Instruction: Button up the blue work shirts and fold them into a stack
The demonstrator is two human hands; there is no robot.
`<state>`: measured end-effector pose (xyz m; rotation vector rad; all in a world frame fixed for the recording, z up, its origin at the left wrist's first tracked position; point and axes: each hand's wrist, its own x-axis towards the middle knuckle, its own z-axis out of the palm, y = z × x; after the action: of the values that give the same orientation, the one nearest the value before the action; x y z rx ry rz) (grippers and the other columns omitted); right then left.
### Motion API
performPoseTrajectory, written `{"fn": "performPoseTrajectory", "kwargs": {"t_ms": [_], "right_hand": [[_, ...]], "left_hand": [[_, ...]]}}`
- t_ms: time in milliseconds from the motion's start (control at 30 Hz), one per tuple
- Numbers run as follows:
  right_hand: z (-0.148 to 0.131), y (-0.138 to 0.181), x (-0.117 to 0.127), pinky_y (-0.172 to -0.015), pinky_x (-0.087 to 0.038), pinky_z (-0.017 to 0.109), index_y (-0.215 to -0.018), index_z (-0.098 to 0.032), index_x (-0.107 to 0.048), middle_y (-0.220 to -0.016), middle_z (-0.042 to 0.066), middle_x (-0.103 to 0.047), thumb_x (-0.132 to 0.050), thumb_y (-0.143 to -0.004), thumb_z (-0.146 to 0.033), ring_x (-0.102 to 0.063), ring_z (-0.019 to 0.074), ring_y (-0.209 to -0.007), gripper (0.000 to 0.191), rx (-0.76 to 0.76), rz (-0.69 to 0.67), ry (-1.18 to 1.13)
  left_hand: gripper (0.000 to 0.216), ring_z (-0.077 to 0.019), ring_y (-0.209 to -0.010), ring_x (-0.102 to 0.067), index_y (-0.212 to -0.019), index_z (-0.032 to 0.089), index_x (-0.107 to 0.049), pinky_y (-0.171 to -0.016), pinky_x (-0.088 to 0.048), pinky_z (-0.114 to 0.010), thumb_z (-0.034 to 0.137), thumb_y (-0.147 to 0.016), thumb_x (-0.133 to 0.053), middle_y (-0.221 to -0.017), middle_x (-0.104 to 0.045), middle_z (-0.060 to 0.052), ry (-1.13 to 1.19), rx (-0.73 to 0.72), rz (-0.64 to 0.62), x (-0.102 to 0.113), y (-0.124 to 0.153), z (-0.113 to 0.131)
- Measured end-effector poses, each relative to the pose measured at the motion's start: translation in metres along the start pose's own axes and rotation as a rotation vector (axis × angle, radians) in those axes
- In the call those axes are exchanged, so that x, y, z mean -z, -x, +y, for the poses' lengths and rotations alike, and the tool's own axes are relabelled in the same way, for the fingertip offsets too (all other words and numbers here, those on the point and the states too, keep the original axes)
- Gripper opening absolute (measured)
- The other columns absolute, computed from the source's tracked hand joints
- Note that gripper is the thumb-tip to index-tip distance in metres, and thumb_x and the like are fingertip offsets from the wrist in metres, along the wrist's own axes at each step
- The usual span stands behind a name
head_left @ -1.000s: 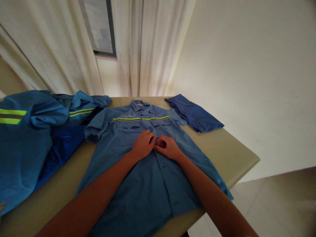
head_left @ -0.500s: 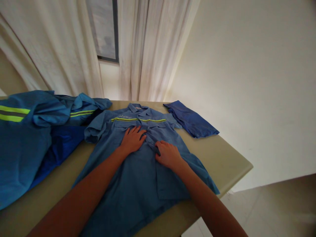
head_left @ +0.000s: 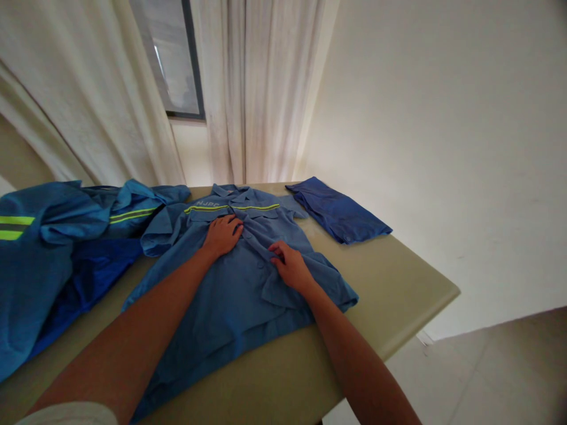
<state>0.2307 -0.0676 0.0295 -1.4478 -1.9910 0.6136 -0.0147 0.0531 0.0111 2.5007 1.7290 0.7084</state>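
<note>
Blue shirt on the table

The shirt lies front up, with a yellow stripe across its chest. The left hand rests palm down on it, just under the stripe. The right hand is curled at the shirt's front; I cannot tell if it pinches it. Folded dark blue cloth lies near the sleeve on the right. More blue clothes lie on the left. Pale curtains hang behind.
</note>
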Motion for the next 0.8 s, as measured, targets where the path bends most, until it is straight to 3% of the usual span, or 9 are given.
{"fn": "performPoseTrajectory", "kwargs": {"t_ms": [133, 267, 333, 400, 500, 667, 800], "right_hand": [[0.016, -0.008, 0.004, -0.081, -0.048, 0.028, -0.12, -0.019, -0.061, -0.087, 0.001, -0.07, -0.054, -0.093, -0.015, -0.065, 0.0172, -0.081, 0.028, -0.075, 0.01, -0.159], [0.013, -0.009, 0.006, -0.087, -0.047, 0.028, -0.11, -0.019, -0.067, -0.097, 0.004, -0.072, -0.052, -0.097, -0.013, -0.065, 0.0172, -0.091, 0.021, -0.048, 0.029, -0.062], [0.009, -0.008, 0.006, -0.09, -0.046, 0.028, -0.106, -0.019, -0.071, -0.102, 0.006, -0.073, -0.055, -0.098, -0.013, -0.065, 0.0176, -0.096, 0.019, -0.011, 0.003, 0.021], [0.006, -0.005, 0.006, -0.092, -0.045, 0.028, -0.104, -0.019, -0.075, -0.104, 0.007, -0.072, -0.058, -0.098, -0.017, -0.065, 0.0183, -0.099, 0.018, 0.0, -0.029, 0.11], [0.002, -0.002, 0.007, -0.091, -0.047, 0.029, -0.105, -0.021, -0.078, -0.109, 0.008, -0.07, -0.064, -0.097, -0.026, -0.065, 0.0205, -0.102, 0.017, -0.006, -0.033, 0.209], [-0.001, 0.001, 0.008, -0.086, -0.048, 0.029, -0.117, -0.024, -0.071, -0.11, 0.006, -0.071, -0.06, -0.097, -0.019, -0.066, 0.0203, -0.1, 0.023, -0.011, -0.007, 0.284], [-0.004, 0.001, 0.009, -0.083, -0.047, 0.029, -0.108, -0.024, -0.072, -0.108, 0.006, -0.071, -0.059, -0.099, -0.028, -0.066, 0.0205, -0.096, 0.017, -0.06, -0.009, 0.313]], "left_hand": [[0.037, -0.0276, -0.116, -0.061, -0.112, 0.021, -0.068, -0.107, -0.044, -0.043, 0.034, -0.101, -0.036, -0.121, -0.068, -0.012, 0.013, -0.124, 0.114, 0.01, 0.008, 0.002], [0.03, -0.0267, -0.107, -0.064, -0.107, 0.021, -0.068, -0.102, -0.048, -0.04, 0.028, -0.099, -0.039, -0.106, -0.069, -0.011, 0.092, -0.158, 0.209, 0.023, 0.025, 0.017], [0.026, -0.0253, -0.098, -0.066, -0.105, 0.022, -0.068, -0.095, -0.05, -0.038, 0.027, -0.097, -0.043, -0.102, -0.07, -0.009, 0.155, -0.199, 0.142, 0.026, 0.04, 0.034], [0.021, -0.0242, -0.091, -0.067, -0.105, 0.024, -0.068, -0.087, -0.052, -0.036, 0.03, -0.096, -0.049, -0.1, -0.071, -0.007, 0.203, -0.252, -0.003, 0.026, 0.057, 0.052], [0.022, -0.0263, -0.097, -0.067, -0.106, 0.026, -0.07, -0.088, -0.052, -0.039, 0.04, -0.093, -0.06, -0.107, -0.071, -0.007, 0.252, -0.286, -0.139, 0.02, 0.08, 0.072], [0.021, -0.0241, -0.086, -0.065, -0.098, 0.025, -0.071, -0.082, -0.053, -0.039, 0.039, -0.097, -0.056, -0.097, -0.07, -0.006, 0.366, -0.222, -0.169, 0.013, 0.091, 0.073], [0.018, -0.0234, -0.084, -0.065, -0.095, 0.025, -0.069, -0.082, -0.053, -0.039, 0.037, -0.097, -0.055, -0.094, -0.071, -0.004, 0.435, -0.2, -0.144, 0.014, 0.09, 0.068]]}}
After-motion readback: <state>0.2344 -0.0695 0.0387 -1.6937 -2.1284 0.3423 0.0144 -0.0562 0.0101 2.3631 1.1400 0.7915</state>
